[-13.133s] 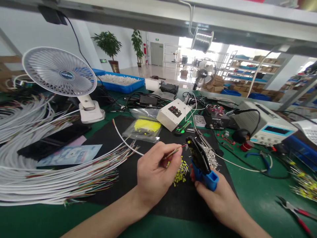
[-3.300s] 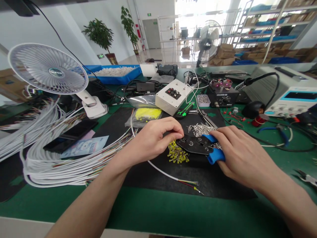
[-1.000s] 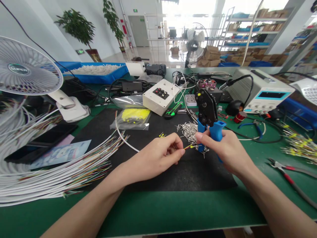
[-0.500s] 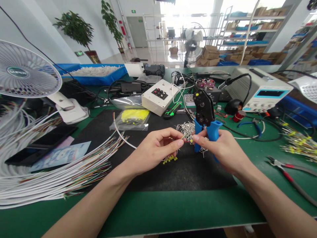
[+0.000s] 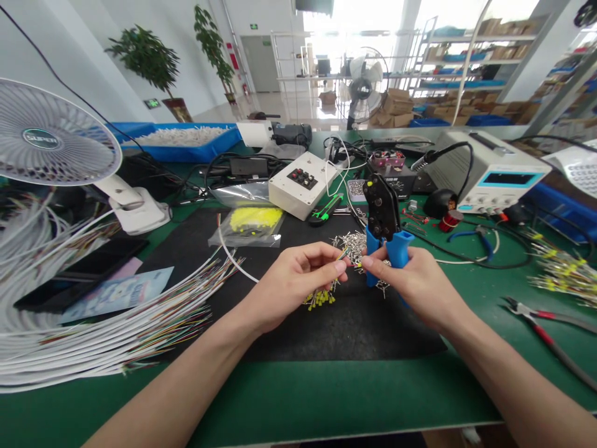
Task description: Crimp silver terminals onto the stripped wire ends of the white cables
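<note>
My left hand (image 5: 305, 274) pinches the thin coloured wires at the end of a white cable (image 5: 233, 260), whose loop runs out behind the wrist. In my right hand (image 5: 415, 277) is a crimping tool (image 5: 383, 208) with blue handles and a black head, held upright with the jaws at the top. The right thumb and forefinger close on a small piece close to the left fingertips, too small to make out. Behind the hands lies a pile of small metal terminals (image 5: 353, 241). Yellow-tipped pieces (image 5: 321, 300) lie just under my left hand.
Bundled white cables (image 5: 107, 348) cover the left side, beside a desk fan (image 5: 135, 208). A bag of yellow parts (image 5: 254, 221), a switch box (image 5: 301, 186) and a green cutter (image 5: 326, 210) stand behind. Red-handled cutters (image 5: 545, 333) and a power supply (image 5: 494, 171) are at right.
The crimping tool and right hand have shifted slightly left. The left hand keeps its pinch, with the wire ends at slightly different angles. The whole view has moved a little.
</note>
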Tool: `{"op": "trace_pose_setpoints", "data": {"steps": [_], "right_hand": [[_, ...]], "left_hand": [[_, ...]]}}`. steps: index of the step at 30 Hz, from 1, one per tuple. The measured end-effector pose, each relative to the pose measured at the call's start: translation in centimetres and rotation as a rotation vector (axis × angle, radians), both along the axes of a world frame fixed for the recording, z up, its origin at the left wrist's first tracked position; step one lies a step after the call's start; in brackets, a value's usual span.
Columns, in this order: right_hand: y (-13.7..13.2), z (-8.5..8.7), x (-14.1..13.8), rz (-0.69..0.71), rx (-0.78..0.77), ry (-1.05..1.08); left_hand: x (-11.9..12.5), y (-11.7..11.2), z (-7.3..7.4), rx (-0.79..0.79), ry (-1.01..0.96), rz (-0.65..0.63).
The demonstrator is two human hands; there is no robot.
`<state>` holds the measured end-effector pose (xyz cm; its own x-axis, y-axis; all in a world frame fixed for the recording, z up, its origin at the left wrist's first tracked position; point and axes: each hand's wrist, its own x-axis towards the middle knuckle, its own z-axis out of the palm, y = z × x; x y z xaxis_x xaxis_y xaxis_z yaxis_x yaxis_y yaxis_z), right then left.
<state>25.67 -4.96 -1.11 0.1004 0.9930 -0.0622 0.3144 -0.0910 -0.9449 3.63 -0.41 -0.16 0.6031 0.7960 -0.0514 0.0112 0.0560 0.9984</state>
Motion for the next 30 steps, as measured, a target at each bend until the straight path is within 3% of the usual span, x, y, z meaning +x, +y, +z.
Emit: {"op": "trace_pose_setpoints", "data": {"steps": [7,14,21,27,30], "right_hand": [[0.1,-0.2,-0.1,-0.053,0.022,-0.024],[-0.2,0.5,0.1,-0.192,0.134,0.121],[-1.0,0.1,-0.6,-0.111,0.151,0.084],[-1.1,0.2,-0.9,-0.118,0.255,-0.030],[-0.9,-0.1,-0.9,-0.096,0.230,0.016]], "left_hand": [[-0.1,-0.1,-0.2,-0.046,-0.006,-0.024],[0.5,-0.3,-0.8,0.013,-0.038,0.099],[1.0,-0.9,-0.9,0.180,0.037,0.113],[0.9,-1.1,-1.0,0.223,0.082,0.089],[1.0,-1.2,-1.0,0.211,0.072,0.101]]}}
